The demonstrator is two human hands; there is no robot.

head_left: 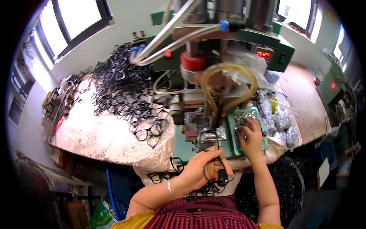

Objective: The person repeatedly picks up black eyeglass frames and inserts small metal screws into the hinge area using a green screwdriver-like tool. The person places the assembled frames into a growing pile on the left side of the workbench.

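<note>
A: Item in hand?
B: One black frame, a spectacle front, gripped in the left hand, fingers curled shut round its rim, just below the machine, over the near table edge.

A: Handling?
B: Judged light, thin plastic, springy rather than rigid; the bridge and rims look the weak spots. Best taken by the outer rim, as now, not by the bridge.

A: Right hand?
B: Resting on the green base of the machine beside a heap of small shiny metal parts; fingers bent, seemingly pinching one. Whether it truly holds a piece cannot be told.

A: Counts?
B: Frame held: one. Frame on the machine's fixture: one. Loose frames near the table's front edge: roughly five clear ones. Pile of frames behind: far too tangled to count, many dozens by my judgement. More frames in the lap, number unclear. Metal parts: uncountable. Clear bags at right: several.
</note>
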